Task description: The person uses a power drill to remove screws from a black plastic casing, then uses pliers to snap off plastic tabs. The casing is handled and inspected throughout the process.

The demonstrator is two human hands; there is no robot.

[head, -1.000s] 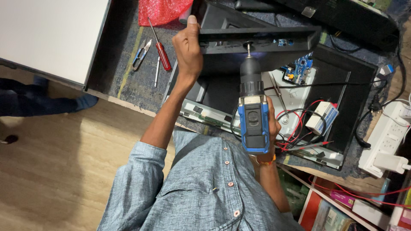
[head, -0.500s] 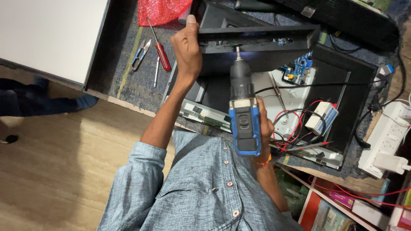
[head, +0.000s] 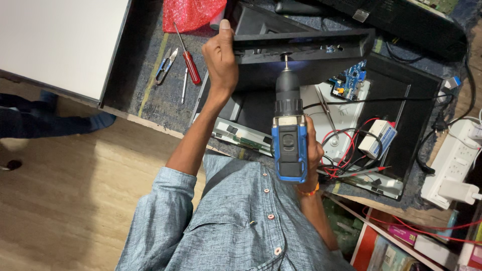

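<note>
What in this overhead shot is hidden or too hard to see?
- Head view: the right hand is mostly hidden behind the blue cordless drill.
- The drill bit tip meets the black stand bracket; any screw there is too small and shadowed.
- The left hand covers the bracket's left end.
- The white power strip is cut off by the right edge.

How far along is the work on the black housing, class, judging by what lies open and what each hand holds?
Done: the monitor shell lies open, boards and wires exposed. In hand: the left hand steadies the black housing while the right hand presses the blue cordless drill bit against its underside. Left: shell unclosed, red screwdriver lying loose.
</note>
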